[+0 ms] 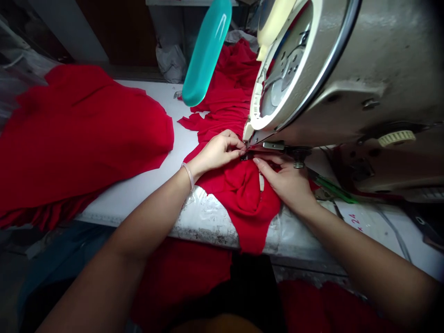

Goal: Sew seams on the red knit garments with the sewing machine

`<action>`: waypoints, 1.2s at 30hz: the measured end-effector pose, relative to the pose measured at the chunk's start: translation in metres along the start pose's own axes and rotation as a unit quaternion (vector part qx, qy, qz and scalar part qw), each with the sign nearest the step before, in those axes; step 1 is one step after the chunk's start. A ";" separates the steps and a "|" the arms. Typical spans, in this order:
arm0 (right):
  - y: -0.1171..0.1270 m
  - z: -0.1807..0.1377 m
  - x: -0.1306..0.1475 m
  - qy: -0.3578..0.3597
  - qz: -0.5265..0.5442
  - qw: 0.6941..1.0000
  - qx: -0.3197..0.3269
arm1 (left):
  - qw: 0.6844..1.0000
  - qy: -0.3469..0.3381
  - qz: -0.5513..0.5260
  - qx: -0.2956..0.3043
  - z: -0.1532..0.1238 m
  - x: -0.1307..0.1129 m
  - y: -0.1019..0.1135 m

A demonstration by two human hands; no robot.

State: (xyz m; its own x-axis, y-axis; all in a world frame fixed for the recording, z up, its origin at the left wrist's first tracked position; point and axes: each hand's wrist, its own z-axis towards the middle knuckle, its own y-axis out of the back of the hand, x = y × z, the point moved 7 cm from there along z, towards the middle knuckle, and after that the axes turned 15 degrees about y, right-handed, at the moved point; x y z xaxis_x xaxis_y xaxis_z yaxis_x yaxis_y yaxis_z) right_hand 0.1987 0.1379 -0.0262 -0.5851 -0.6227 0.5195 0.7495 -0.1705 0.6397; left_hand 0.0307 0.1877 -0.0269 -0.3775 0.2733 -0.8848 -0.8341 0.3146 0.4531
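A piece of red fabric lies bunched under the head of a sewing machine, with one end hanging over the table's front edge. My left hand, with a pale bangle on the wrist, rests on this fabric and pinches it with thumb and fingertips just left of the needle area. To the right of the presser foot, my right hand has its thumb along the fabric edge; its fingers are partly hidden beneath the machine head and look closed on the cloth. The needle itself is hard to make out.
A stack of red fabric pieces covers the table's left side. More red cloth is heaped behind the machine. A teal plastic piece hangs above the table. Green-handled snips lie at right by a paper marked 24.
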 end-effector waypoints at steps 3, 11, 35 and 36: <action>-0.009 0.005 0.004 -0.036 0.023 0.999 -0.025 | 1.000 0.014 -0.012 -0.014 0.001 0.005 0.001; -0.022 0.010 0.009 -0.128 -0.026 0.990 -0.048 | 0.999 0.017 0.002 -0.034 -0.003 0.008 0.003; -0.019 -0.005 0.005 -0.145 0.139 0.978 -0.052 | 0.999 0.027 0.038 -0.008 -0.014 0.000 0.005; -0.021 -0.004 0.007 -0.150 0.148 0.976 -0.053 | 0.999 0.026 0.046 -0.008 -0.015 -0.001 0.005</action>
State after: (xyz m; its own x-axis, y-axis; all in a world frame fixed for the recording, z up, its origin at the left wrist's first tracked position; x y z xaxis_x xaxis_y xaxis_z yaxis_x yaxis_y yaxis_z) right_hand 0.1803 0.1337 -0.0381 -0.3899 -0.4070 0.8260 0.9182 -0.1041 0.3822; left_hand 0.0211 0.1756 -0.0255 -0.4736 0.2520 -0.8439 -0.8009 0.2753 0.5317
